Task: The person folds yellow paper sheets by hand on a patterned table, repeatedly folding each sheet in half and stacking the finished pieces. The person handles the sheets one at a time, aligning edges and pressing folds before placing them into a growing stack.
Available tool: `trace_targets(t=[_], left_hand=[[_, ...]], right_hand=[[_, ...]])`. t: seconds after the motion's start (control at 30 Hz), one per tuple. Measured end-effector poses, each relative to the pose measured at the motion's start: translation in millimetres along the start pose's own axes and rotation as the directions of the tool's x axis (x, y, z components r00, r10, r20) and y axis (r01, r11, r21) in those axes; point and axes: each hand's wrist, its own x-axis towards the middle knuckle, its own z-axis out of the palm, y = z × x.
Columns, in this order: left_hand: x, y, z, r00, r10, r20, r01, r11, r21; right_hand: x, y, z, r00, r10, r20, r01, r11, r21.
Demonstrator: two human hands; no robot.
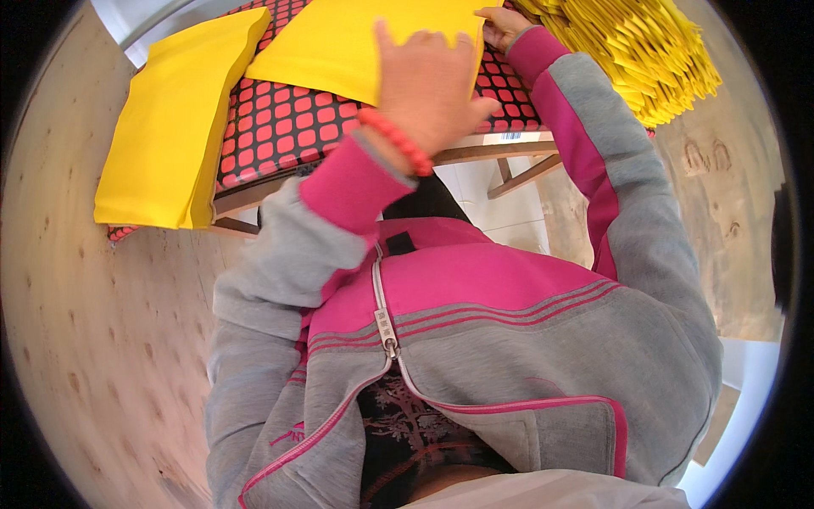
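Observation:
A flat yellow sheet [326,51], perhaps an envelope, lies on a red-and-black checked table cover [284,127] at the top of the view. Over its right part is my left hand [428,85], slightly blurred, with fingers spread and a red bead bracelet on the wrist. It seems to lie flat on the yellow surface, though contact is hard to see. At the sheet's right edge, my right hand [504,27] pinches the border between thumb and finger. The sheet's far end runs out of view.
A stack of flat yellow sheets [170,127] sits on the table's left end, slightly overhanging its edge. To the right is a thick, fanned pile of yellow pieces [636,59]. Wooden table legs [526,176] show below the near edge, and wooden boards [110,339] fill the left side.

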Motion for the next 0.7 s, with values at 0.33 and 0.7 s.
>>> trace_targets(t=[0.33, 0.7], left_hand=[[17, 34, 31, 0.998, -0.007, 0.067, -0.020, 0.916, 0.401], [-26, 13, 15, 0.991, 0.027, 0.132, -0.086, 0.881, 0.466]], right_hand=[[-78, 15, 21, 0.990, -0.139, -0.005, 0.139, 0.990, 0.028], [-168, 28, -16, 0.987, -0.100, 0.128, 0.118, 0.982, -0.146]])
